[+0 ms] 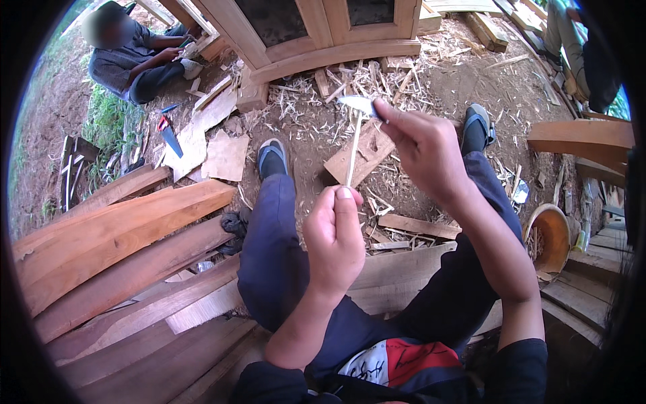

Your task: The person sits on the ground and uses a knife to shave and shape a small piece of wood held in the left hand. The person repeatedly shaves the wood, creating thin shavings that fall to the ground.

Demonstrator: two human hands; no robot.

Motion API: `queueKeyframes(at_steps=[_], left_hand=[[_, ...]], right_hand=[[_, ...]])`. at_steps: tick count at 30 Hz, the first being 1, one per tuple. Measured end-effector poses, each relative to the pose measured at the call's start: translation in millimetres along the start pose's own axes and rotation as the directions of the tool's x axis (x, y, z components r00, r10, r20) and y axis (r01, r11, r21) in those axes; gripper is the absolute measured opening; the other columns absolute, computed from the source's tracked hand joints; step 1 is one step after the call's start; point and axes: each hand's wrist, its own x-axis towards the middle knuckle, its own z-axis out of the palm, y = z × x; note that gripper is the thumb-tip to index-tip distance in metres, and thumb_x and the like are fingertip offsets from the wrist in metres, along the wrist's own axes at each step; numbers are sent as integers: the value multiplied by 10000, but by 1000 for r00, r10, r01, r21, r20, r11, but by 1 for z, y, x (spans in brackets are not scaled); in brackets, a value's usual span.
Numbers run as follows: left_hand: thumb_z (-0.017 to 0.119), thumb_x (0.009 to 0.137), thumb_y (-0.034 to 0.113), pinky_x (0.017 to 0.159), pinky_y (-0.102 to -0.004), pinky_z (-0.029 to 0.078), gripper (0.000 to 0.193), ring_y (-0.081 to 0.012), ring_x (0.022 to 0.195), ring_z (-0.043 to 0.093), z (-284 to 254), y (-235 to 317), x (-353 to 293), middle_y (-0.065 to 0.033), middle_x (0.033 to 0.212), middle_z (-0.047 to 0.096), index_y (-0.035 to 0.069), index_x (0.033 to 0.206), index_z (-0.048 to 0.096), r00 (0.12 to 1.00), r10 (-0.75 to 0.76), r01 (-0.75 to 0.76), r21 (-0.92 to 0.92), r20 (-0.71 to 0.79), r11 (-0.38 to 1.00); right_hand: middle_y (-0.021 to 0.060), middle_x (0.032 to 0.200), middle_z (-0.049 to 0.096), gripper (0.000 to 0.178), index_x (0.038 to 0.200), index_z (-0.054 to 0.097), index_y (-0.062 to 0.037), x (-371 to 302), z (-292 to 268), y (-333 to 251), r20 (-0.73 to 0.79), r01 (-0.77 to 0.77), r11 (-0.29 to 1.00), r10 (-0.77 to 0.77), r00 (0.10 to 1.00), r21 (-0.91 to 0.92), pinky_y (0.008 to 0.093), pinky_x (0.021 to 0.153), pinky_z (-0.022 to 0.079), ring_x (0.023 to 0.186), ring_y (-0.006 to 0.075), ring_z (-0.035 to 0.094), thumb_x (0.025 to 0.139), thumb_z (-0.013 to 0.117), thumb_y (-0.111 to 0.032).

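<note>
Between thumb and fingers, my left hand [335, 236] pinches the lower end of a thin pale wooden stick [353, 155], which points up and away from me. My right hand [431, 158] is closed round the handle of a knife [356, 104], its shiny blade pointing left. That blade lies across the stick's far end and seems to touch it. Below both hands, on the ground between my feet, a squared wood block [373, 149] rests at a slant. Most of the knife's handle is hidden in my fingers.
Wood shavings [377, 77] litter the dirt around a panelled wooden frame [316, 34]. At left lie long planks [128, 209] and a handsaw [170, 138]. An orange-brown bucket [553, 236] is tipped at right. One person [134, 57] crouches far left; another [568, 54] is far right.
</note>
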Motion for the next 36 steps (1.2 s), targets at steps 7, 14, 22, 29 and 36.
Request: queueKeyframes(at_steps=[7,14,22,29,36], left_hand=[[420,1049,190,432,-226,275,276,-1,475,350,-2,-1,2,72,582,390,20,891,569,1000,-18,17,-53,-12,998],[408,1055,210,403,-209,256,260,-3,439,320,-5,3,5,77,576,387,41,908,541,995,-72,87,-283,63,955],[372,1066,270,338,-207,209,287,-40,374,242,-11,6,8,67,570,301,55,951,524,940,-226,338,-600,256,726],[394,1066,281,340,-218,200,279,-42,377,234,-6,5,5,62,577,312,68,957,536,923,-203,378,-671,327,637],[392,1068,270,335,-216,201,272,-39,374,233,-5,4,6,63,570,308,69,951,533,929,-190,361,-656,319,663]], right_hand=[[125,744,649,298,1143,712,-92,-11,5,-8,37,51,997,-49,998,-58,406,571,525,642,305,665,845,698,-105],[109,754,650,324,1144,716,-100,-12,4,-8,77,91,995,-88,993,-38,397,563,532,648,288,672,822,722,-129],[78,785,653,358,1192,693,-122,-26,4,-29,115,173,983,-165,979,-60,381,505,528,616,282,664,833,694,-124],[84,762,634,360,1174,703,-124,-23,1,-23,86,140,988,-135,987,-63,382,504,511,597,284,650,814,689,-103],[106,760,649,343,1152,710,-93,-16,-2,-17,52,119,993,-118,992,-8,394,566,533,631,298,656,812,675,-68]])
